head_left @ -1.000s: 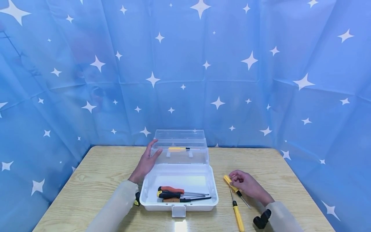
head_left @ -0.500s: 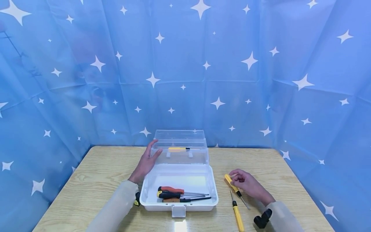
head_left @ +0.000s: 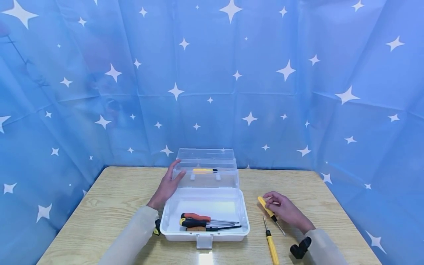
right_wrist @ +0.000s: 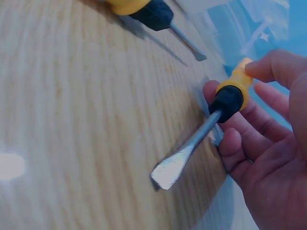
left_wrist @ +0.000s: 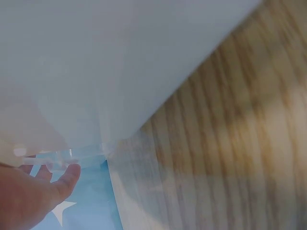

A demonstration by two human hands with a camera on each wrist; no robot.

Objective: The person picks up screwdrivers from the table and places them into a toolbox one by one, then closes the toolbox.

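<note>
My right hand pinches the yellow handle of a flat-blade screwdriver, right of the toolbox. Its black collar and steel blade point back toward me, the tip close to the tabletop. A second yellow screwdriver lies just in front of that hand. At the white toolbox, my left hand holds the left edge of the raised clear lid, thumb on the near side. Inside the box lie screwdrivers with a red handle, a black-and-yellow handle and a brown handle.
Another yellow screwdriver shows at the clear lid; whether in or behind it, I cannot tell. A clear latch hangs at the box's front. The wooden table ends at a blue star-printed curtain.
My right hand has shifted slightly right with the screwdriver, whose blade has drawn away from the second screwdriver's tip. The left hand keeps its place on the lid.
</note>
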